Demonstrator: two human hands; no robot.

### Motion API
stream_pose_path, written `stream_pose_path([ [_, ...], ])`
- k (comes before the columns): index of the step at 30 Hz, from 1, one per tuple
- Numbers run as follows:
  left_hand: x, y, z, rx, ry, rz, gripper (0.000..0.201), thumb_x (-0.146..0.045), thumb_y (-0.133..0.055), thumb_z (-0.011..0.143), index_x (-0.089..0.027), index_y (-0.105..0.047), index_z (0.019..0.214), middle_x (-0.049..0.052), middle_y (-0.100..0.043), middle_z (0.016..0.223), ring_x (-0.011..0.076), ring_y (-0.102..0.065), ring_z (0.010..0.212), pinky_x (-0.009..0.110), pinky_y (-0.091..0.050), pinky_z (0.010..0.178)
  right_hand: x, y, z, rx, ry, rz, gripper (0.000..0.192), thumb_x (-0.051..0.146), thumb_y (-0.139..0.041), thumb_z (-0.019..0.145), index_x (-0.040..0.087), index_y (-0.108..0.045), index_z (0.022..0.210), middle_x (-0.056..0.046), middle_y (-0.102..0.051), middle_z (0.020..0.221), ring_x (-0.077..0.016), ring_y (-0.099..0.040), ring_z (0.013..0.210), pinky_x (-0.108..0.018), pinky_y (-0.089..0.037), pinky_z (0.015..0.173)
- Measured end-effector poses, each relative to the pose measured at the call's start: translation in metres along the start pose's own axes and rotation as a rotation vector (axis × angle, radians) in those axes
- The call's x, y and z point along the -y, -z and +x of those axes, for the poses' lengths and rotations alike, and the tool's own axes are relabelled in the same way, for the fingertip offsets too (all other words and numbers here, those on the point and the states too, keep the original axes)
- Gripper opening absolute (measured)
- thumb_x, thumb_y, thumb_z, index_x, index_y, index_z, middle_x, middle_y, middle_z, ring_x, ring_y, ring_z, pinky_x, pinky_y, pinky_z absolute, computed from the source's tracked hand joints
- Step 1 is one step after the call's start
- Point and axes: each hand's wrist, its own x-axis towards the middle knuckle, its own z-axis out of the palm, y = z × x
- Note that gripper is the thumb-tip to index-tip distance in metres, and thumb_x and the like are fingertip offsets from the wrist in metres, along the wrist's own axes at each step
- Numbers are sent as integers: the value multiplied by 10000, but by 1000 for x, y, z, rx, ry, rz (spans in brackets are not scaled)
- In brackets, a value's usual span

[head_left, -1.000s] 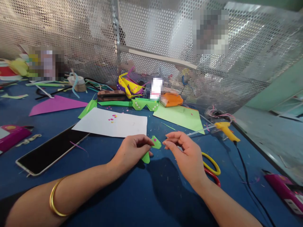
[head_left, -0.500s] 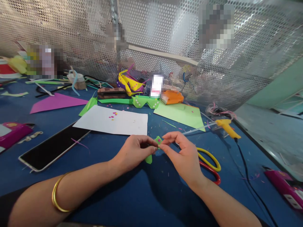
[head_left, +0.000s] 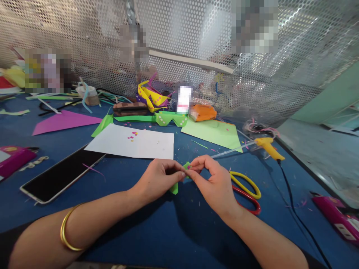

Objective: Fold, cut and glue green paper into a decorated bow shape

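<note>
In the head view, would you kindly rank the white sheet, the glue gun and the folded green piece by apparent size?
1. white sheet
2. glue gun
3. folded green piece, mostly hidden between the left hand and right hand, so its full size is unsure.

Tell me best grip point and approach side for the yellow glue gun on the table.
Probably the yellow glue gun by its handle, the thick end where the black cord leaves. Come from above on the right: it lies flat on the blue table, handle unobstructed, while the glue stick juts left toward the green paper sheet.
</note>
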Motion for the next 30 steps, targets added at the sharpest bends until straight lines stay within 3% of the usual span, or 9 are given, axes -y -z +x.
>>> stream_pose_path([
  [4, -1, 1, -1, 0, -13, -6, 179, -298, -633, 758, -158, -737, 797, 33, -705, 680, 131, -585, 584, 229, -414, 532, -1, 2, 1, -3, 125, -64, 37, 241, -667, 841, 254, -646, 868, 7, -711, 802, -192, -646, 793, -362, -457, 779],
  [7, -2, 1, -1, -7, -12, -43, 181, -325, -650, 758, -162, -727, 780, 31, -703, 685, 126, -585, 589, 227, -425, 545, -1, 8, 3, -79, 271, -162, 63, 294, -609, 904, 270, -667, 913, -2, -723, 825, -202, -649, 813, -384, -451, 812],
  [11, -3, 0, 0, -21, 2, -76, 217, -370, -673, 766, -158, -720, 770, 33, -695, 683, 117, -560, 569, 230, -424, 538, -1, 20, 9, -193, 283, -243, 248, 312, -544, 938, 256, -632, 713, 5, -616, 614, -189, -600, 688, -391, -461, 826],
  [13, -3, -1, 0, -22, 10, -86, 226, -380, -677, 769, -157, -720, 773, 33, -692, 686, 115, -552, 567, 233, -426, 540, -2, 24, 11, -198, 298, -239, 208, 245, -512, 938, 261, -678, 814, -12, -629, 686, -200, -604, 760, -409, -453, 889],
  [16, -2, -1, -1, -18, 3, -86, 231, -388, -675, 776, -162, -719, 775, 32, -690, 693, 117, -557, 580, 235, -431, 553, -3, 24, 14, -162, 327, -216, 233, 176, -513, 916, 287, -701, 995, -37, -666, 894, -220, -608, 930, -431, -432, 938],
  [21, -1, 1, -2, -3, -34, -38, 226, -383, -650, 803, -167, -717, 802, 18, -678, 694, 114, -550, 580, 237, -432, 565, -4, 16, 13, -18, 201, -131, 37, 240, -688, 840, 269, -700, 820, -9, -640, 847, -207, -602, 874, -411, -437, 880],
  [30, -3, 1, -2, -14, -102, 83, 207, -347, -619, 821, -175, -731, 798, 13, -691, 722, 130, -560, 661, 240, -423, 623, -3, 12, 10, 65, 187, -126, 70, 194, -686, 841, 234, -657, 791, -11, -600, 873, -194, -566, 876, -382, -415, 834],
])
